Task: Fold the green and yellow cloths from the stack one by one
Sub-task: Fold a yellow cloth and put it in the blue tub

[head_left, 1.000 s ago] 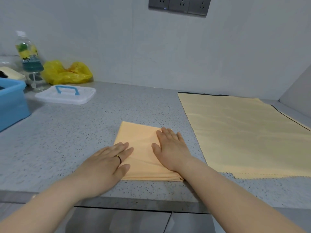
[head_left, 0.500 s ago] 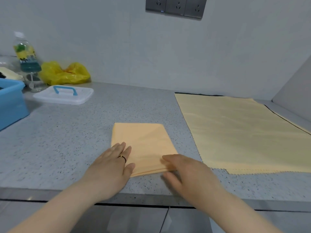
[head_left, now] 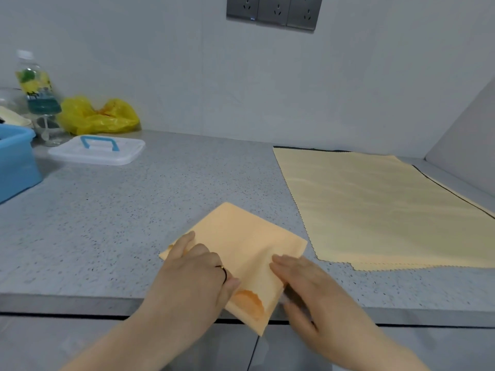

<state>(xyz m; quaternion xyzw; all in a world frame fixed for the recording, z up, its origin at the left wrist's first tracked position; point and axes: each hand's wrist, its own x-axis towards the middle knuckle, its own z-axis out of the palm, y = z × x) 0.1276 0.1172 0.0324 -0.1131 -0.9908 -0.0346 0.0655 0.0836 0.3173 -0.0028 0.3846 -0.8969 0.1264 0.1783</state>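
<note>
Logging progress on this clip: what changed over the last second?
Both hands went from pressing the folded cloth flat to gripping it: left hand its left side, right hand its right. It has turned and slid toward the counter edge, one corner overhanging. The cloth stack stayed put.

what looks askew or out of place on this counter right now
The folded cloth sits skewed on the counter, one corner hanging past its front edge, its layers gaping beside the left hand. That hand and the right hand hold it. The stack at right lies flat and square; nothing looks spilled or damaged.
</note>
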